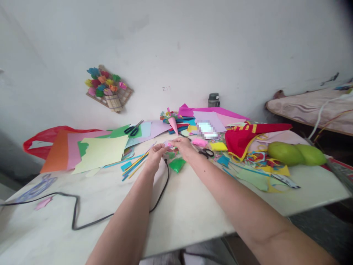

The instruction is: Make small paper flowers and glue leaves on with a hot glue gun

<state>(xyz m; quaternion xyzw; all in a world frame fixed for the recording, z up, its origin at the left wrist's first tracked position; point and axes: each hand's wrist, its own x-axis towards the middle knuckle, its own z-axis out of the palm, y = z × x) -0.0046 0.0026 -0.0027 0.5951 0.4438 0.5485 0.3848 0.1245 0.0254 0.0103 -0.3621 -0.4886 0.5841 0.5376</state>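
Note:
My left hand point(156, 154) and my right hand point(184, 146) meet over the middle of the table. Their fingertips pinch a small pink-and-lilac piece point(168, 144) between them; its exact kind is too small to make out. Just below lies a green packet point(177, 165). A pink packet point(200, 142), a yellow packet point(218, 146) and black-handled scissors point(206, 153) are to the right of my right hand. Beside my left hand, several thin blue and yellow paper strips point(135, 166) lie loose. Behind the hands rests a pink paper cone point(173, 125) with colourful paper bits around its top.
A black cable point(75, 209) crosses the white table point(190, 221). Coloured paper sheets point(102, 154) and another pair of scissors point(134, 129) lie left. At right are red cloth point(239, 141), green fruits point(286, 152) and a cutter point(285, 180). A phone point(207, 129) and a bottle point(213, 100) stand behind.

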